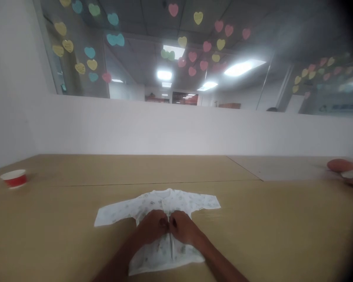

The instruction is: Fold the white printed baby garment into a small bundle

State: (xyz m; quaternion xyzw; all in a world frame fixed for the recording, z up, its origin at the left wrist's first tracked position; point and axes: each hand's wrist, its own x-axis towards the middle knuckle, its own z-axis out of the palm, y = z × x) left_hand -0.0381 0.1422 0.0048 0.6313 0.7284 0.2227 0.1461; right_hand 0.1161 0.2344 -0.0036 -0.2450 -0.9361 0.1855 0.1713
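A small white baby shirt (153,205) with a faint print lies flat on the tan table (267,227), sleeves spread out to both sides. My left hand (152,227) and my right hand (181,228) rest side by side on the middle of the shirt's front. Fingertips of both hands pinch the fabric at the centre opening, where the two front edges meet. The lower hem lies between my forearms, near the table's front edge.
A red and white paper cup (14,178) stands at the far left of the table. An orange object (341,165) and something white lie at the far right edge. A white partition wall with glass above runs behind the table.
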